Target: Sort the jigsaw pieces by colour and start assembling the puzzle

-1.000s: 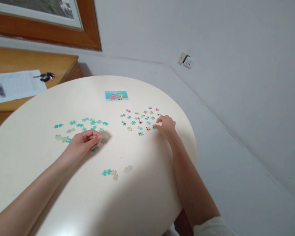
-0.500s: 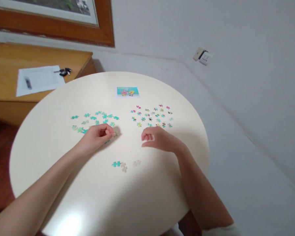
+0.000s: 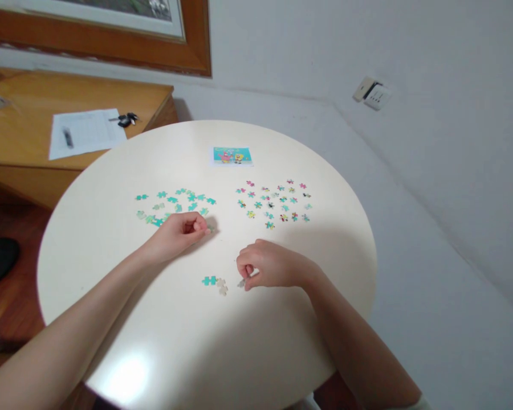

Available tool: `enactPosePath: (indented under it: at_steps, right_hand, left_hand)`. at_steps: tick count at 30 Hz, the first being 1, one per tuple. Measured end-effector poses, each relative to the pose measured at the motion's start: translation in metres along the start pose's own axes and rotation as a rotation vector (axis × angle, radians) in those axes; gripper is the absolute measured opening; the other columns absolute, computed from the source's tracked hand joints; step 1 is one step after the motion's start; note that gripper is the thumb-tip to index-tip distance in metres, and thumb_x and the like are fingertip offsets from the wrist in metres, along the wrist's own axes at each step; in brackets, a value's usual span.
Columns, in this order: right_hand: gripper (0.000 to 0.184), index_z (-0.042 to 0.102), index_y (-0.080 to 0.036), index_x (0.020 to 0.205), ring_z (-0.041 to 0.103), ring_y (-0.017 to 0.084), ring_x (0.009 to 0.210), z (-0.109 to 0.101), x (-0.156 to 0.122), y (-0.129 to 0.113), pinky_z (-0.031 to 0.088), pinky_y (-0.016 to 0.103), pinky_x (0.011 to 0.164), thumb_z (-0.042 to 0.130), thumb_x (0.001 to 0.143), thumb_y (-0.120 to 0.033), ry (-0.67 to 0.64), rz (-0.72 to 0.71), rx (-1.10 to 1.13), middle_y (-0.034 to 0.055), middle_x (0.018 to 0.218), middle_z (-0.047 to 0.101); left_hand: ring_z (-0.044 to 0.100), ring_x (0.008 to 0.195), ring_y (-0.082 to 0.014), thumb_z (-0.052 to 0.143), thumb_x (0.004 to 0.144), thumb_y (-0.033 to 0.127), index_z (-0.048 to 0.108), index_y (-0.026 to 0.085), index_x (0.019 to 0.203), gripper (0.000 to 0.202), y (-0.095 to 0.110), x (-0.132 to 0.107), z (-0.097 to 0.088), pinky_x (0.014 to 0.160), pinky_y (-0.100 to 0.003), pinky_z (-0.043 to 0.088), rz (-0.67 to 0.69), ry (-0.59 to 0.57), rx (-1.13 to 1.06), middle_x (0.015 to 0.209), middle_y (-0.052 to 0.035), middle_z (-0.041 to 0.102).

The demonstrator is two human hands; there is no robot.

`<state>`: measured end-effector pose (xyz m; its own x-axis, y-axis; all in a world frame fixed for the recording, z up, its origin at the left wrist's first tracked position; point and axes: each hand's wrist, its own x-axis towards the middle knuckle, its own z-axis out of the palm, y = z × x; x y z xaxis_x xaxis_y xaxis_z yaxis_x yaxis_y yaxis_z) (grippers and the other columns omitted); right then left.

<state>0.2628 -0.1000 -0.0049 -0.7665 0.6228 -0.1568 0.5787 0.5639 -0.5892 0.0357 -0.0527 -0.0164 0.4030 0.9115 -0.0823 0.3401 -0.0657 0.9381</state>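
My left hand (image 3: 183,232) is closed in a pinch over the table, with a pale puzzle piece (image 3: 211,229) showing at its fingertips. My right hand (image 3: 273,263) pinches a greyish puzzle piece (image 3: 241,283) between thumb and forefinger, low at the table surface. Just left of that piece lies a small joined strip, with teal pieces (image 3: 209,280) at one end and beige pieces (image 3: 222,286) at the other. Teal and green loose pieces (image 3: 179,199) are spread beyond my left hand, partly covered by it. Multicoloured loose pieces (image 3: 277,199) lie beyond my right hand.
A cartoon picture card (image 3: 233,156) lies toward the far side of the round white table (image 3: 154,341). On a wooden desk (image 3: 25,119) at the left are a paper sheet (image 3: 94,134) and keys (image 3: 127,119). A wall socket (image 3: 377,97) is at the right.
My right hand has come down and nearer, closing on the separate greyish piece beside the strip. My left hand stays in about the same place. The whole view has shifted slightly.
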Motion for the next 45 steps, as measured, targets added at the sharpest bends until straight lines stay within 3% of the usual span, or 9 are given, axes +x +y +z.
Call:
enactPosePath:
  at_steps: [3,6,11,15,18,24,34,45]
  right_hand:
    - [0.017,0.056,-0.017,0.063,0.046,0.008,0.059,-0.002,0.001,-0.003,0.031,0.022,0.060,0.070,0.073,-0.013,0.028,0.022,0.028,-0.0044,0.065,0.056]
    - [0.017,0.054,-0.017,0.065,0.045,0.009,0.059,-0.002,0.004,-0.004,0.032,0.023,0.061,0.066,0.076,-0.011,0.168,0.019,0.037,-0.0041,0.064,0.055]
    - [0.015,0.054,-0.019,0.069,0.050,0.012,0.067,0.005,0.010,-0.005,0.034,0.026,0.069,0.060,0.082,-0.014,0.471,-0.096,-0.054,-0.0024,0.064,0.057]
    - [0.020,0.053,-0.020,0.067,0.051,0.013,0.069,0.012,0.015,-0.003,0.035,0.027,0.070,0.054,0.086,-0.013,0.586,-0.168,-0.094,-0.0012,0.065,0.058]
    - [0.022,0.052,-0.020,0.067,0.050,0.013,0.069,0.016,0.018,-0.001,0.035,0.027,0.070,0.051,0.088,-0.013,0.625,-0.204,-0.122,-0.0009,0.065,0.058]
    - [0.022,0.053,-0.020,0.069,0.051,0.013,0.069,0.018,0.020,0.001,0.038,0.028,0.071,0.049,0.089,-0.013,0.659,-0.252,-0.150,0.0006,0.067,0.061]
    - [0.013,0.061,-0.018,0.090,0.057,0.013,0.073,0.016,0.018,0.003,0.045,0.027,0.067,0.051,0.087,-0.012,0.856,-0.168,-0.023,0.0033,0.076,0.063]
    - [0.011,0.064,-0.019,0.085,0.059,0.013,0.073,0.018,0.020,0.005,0.047,0.028,0.069,0.054,0.089,-0.017,0.808,-0.189,-0.022,0.0034,0.075,0.066]
  left_hand:
    - [0.034,0.048,-0.0056,0.066,0.067,0.038,0.054,0.016,0.063,0.026,0.001,-0.001,-0.001,0.044,-0.018,0.025,0.009,-0.011,-0.014,0.054,0.0056,0.040]
    - [0.033,0.042,-0.0055,0.064,0.073,0.040,0.053,0.017,0.063,0.027,0.003,-0.004,-0.001,0.041,-0.019,0.024,-0.023,-0.080,-0.037,0.048,0.0063,0.040]
    - [0.040,0.040,-0.0066,0.058,0.081,0.048,0.055,0.016,0.060,0.038,0.006,-0.008,0.004,0.042,-0.021,0.033,-0.075,-0.338,-0.111,0.048,0.0019,0.050]
    - [0.045,0.040,-0.0081,0.055,0.084,0.050,0.062,0.015,0.065,0.040,0.003,-0.009,0.007,0.045,-0.022,0.037,-0.077,-0.539,-0.163,0.044,0.0015,0.051]
    - [0.045,0.040,-0.0072,0.055,0.085,0.047,0.063,0.014,0.066,0.039,0.000,-0.008,0.007,0.045,-0.021,0.036,-0.074,-0.604,-0.168,0.044,0.0024,0.050]
    - [0.045,0.040,-0.0046,0.065,0.078,0.037,0.063,0.012,0.072,0.025,-0.002,-0.005,0.006,0.040,-0.019,0.033,-0.081,-0.593,-0.278,0.059,0.0012,0.060]
    - [0.041,0.037,-0.0034,0.068,0.073,0.031,0.059,0.013,0.068,0.021,0.005,-0.006,0.006,0.039,-0.018,0.031,-0.137,-0.496,-0.274,0.054,0.0032,0.058]
    - [0.042,0.038,-0.0028,0.067,0.073,0.031,0.061,0.013,0.071,0.020,0.004,-0.006,0.005,0.039,-0.018,0.032,-0.110,-0.479,-0.279,0.055,0.0036,0.058]
